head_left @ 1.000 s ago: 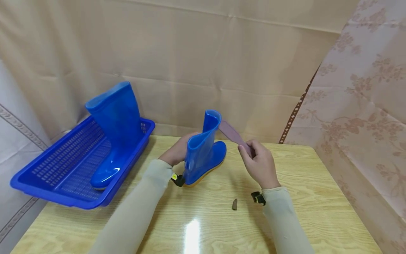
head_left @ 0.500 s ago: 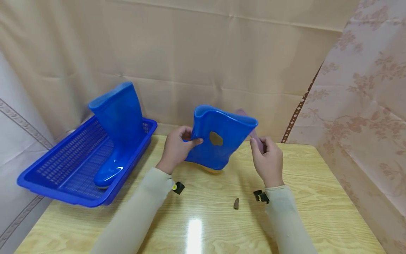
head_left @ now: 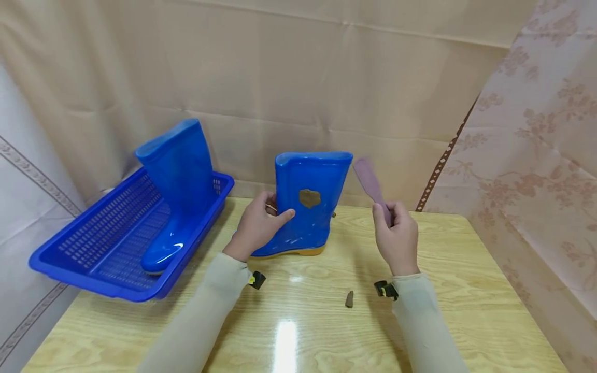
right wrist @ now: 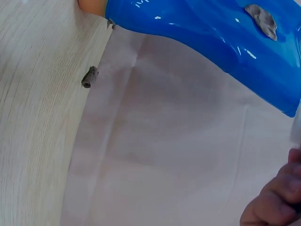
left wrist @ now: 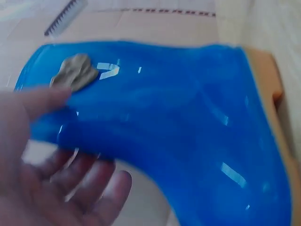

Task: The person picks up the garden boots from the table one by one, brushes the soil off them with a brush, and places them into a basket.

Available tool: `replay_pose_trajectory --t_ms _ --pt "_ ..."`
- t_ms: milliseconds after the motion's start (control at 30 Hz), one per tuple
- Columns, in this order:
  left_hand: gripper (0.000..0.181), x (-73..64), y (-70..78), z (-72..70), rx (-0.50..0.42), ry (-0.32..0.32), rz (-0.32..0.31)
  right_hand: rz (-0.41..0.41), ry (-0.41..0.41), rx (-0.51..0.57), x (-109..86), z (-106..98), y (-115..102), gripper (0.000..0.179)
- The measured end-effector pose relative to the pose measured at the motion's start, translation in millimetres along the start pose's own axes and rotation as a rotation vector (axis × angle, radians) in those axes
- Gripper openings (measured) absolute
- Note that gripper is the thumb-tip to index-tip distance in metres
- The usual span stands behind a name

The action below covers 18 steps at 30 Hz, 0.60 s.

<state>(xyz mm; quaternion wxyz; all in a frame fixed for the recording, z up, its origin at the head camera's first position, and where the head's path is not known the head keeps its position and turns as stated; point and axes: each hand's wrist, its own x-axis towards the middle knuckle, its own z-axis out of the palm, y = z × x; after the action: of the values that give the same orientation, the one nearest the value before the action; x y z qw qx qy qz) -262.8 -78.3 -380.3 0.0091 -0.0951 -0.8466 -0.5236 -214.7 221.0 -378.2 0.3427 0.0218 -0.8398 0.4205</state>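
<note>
A blue rubber boot (head_left: 303, 225) with a yellow-orange sole stands upright on the table, its toe to the left. My left hand (head_left: 258, 223) holds its shaft, thumb on the near side and fingers round the front. A brown clay-like patch (head_left: 310, 198) sticks to the shaft; in the left wrist view my thumb tip lies right at this lumpy patch (left wrist: 75, 73). My right hand (head_left: 396, 238) grips a flat purple spatula (head_left: 368, 178), blade up, just right of the boot's top. In the right wrist view only the curled fingers (right wrist: 277, 197) show at the lower right.
At the left, a blue plastic basket (head_left: 51, 264) has a second blue boot (head_left: 179, 171) standing in it. A small brown piece (head_left: 349, 299) lies on the table in front; another brown lump (right wrist: 89, 76) lies near its back edge. A beige curtain (head_left: 261, 77) hangs behind.
The boot has been lifted and turned, then set down with its toe to the left and the brown patch facing me. The spatula has moved right, from behind the boot to beside it.
</note>
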Motion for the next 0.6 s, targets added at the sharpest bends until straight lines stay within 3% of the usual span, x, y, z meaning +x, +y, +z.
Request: replay_pose_trajectory --t_ms 133,233,400,600 --pt "0.055 1.8 -6.7 -12.9 -0.040 -0.110 0.094 -0.084 -0.078 0.036 -2.3 2.4 0.8 0.016" --pt "0.052 3.5 -10.8 -19.0 -0.044 -0.138 0.149 -0.119 -0.126 0.029 -3.5 3.7 0.4 0.014" --pt "0.049 6.4 -15.4 -19.1 -0.033 -0.129 0.181 -0.149 -0.168 -0.013 -4.6 4.7 0.6 0.012" --pt "0.037 5.3 -18.1 -12.8 -0.122 -0.050 0.175 -0.160 -0.195 -0.018 -4.8 6.4 -0.1 0.012"
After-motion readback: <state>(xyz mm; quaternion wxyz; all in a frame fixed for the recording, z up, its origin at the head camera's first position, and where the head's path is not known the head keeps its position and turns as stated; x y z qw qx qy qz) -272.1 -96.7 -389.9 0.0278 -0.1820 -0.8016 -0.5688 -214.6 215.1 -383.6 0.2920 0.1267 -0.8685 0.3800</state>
